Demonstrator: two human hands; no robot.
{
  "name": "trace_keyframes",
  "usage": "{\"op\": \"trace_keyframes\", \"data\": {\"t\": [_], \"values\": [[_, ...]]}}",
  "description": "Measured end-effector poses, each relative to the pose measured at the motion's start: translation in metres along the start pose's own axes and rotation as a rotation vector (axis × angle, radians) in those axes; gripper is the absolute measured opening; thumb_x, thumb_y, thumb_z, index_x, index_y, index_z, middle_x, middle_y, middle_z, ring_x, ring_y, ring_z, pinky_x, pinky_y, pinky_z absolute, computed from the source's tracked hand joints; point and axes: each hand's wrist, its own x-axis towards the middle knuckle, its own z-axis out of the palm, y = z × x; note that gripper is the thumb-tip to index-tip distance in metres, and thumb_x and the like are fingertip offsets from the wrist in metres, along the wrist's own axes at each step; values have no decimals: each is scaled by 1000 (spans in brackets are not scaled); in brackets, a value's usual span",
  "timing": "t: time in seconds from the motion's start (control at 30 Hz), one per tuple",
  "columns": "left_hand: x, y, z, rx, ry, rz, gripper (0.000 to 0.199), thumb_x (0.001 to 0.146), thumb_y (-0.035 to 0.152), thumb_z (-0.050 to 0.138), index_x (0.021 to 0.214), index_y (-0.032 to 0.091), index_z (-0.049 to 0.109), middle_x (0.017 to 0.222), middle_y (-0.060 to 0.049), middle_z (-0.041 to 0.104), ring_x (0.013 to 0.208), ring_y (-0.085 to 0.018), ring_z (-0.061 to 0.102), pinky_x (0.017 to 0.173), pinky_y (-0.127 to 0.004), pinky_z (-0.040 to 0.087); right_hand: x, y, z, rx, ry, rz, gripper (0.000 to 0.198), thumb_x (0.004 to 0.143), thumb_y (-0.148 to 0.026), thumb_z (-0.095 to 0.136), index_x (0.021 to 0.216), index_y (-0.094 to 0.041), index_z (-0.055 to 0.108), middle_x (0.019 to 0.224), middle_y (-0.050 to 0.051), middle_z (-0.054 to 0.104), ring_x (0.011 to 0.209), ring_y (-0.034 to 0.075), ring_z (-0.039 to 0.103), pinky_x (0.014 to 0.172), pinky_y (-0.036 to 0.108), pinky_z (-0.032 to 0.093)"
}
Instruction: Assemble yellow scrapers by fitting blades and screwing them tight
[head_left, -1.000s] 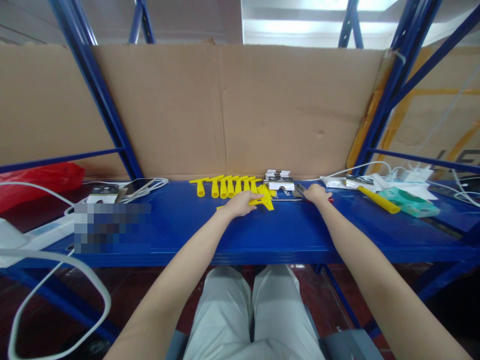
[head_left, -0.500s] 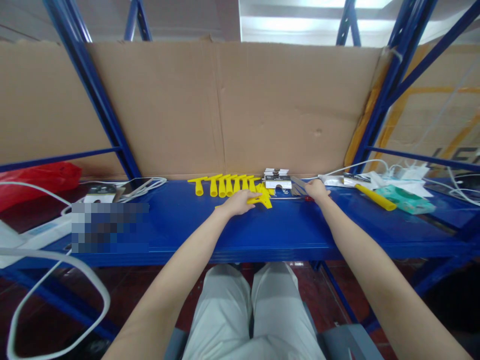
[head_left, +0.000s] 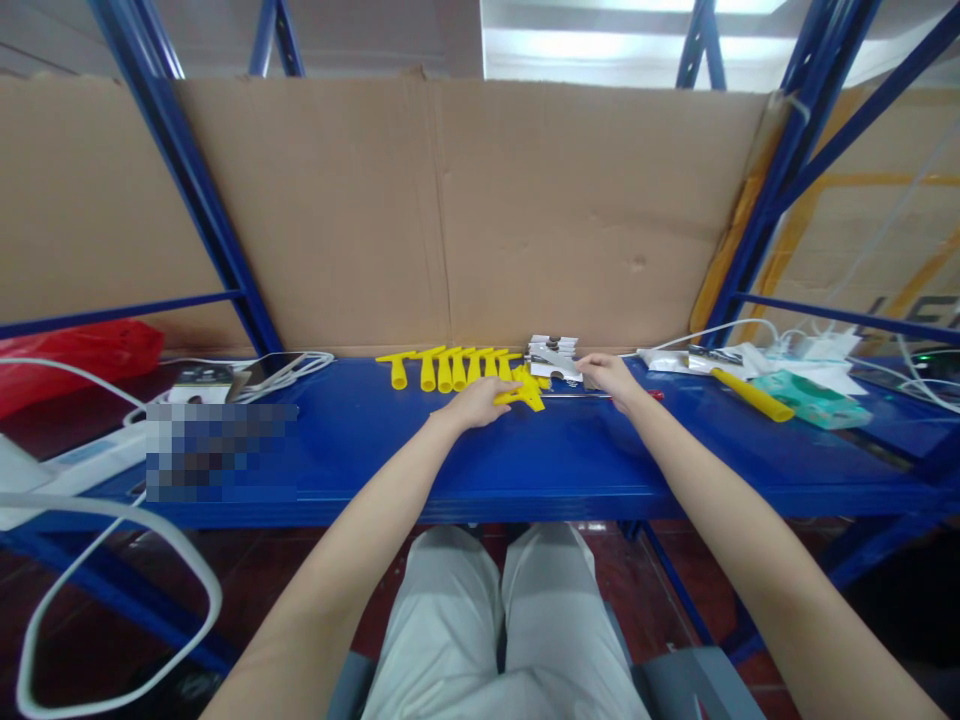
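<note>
My left hand (head_left: pixel 480 402) is closed around the handle of a yellow plastic scraper (head_left: pixel 531 391), whose wide head points right. In my right hand (head_left: pixel 611 378), pinched between the fingertips, is a thin grey metal blade (head_left: pixel 556 358). It lies across the front of the small white cardboard boxes (head_left: pixel 541 343). Below my right hand a screwdriver (head_left: pixel 657 394) with a red handle rests on the blue shelf, partly covered by the hand. Several more yellow scrapers (head_left: pixel 445 370) stand in a row behind my left hand.
A cardboard sheet (head_left: pixel 450 220) closes off the back between blue posts. On the right lie a yellow tube-like handle (head_left: pixel 751 394), a green packet (head_left: pixel 814 400) and white cables. At left are a red bag (head_left: pixel 79 362), a box (head_left: pixel 201 384) and more cables.
My right hand has moved left with the blade, bringing it over to the white boxes and uncovering the screwdriver's red handle. My left hand stays nearly still with the scraper.
</note>
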Motion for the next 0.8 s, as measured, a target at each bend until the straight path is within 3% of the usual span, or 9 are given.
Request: {"op": "trace_keyframes", "data": {"t": [0.2,0.37,0.53,0.8], "values": [[1,-2,2,74,39,27,51,81,17,59,131,18,53,127,-11,59,117,-25,53,103,-35,37,-16,-14,20,89,-241,-53,10,64,-25,64,64,-16,69,76,1,70,79,16,60,79,28,44],[-1,1,4,188,56,58,49,83,17,56,132,22,52,120,-8,62,109,-21,58,97,-34,43,-26,-21,19,42,-381,-44,12,61,-27,67,64,-16,71,70,0,67,69,13,55,69,26,42],[-1,3,3,226,66,95,49,84,17,55,133,23,52,116,-7,63,105,-20,58,93,-32,45,-30,-25,15,30,-439,-16,15,61,-30,66,64,-16,70,60,-1,61,56,9,45,53,23,32],[0,1,6,275,99,116,49,85,19,54,134,22,49,113,-8,61,106,-20,57,92,-32,44,-25,-21,19,156,-446,35,13,60,-27,65,58,-14,64,50,-1,53,49,8,42,48,23,29]]}}
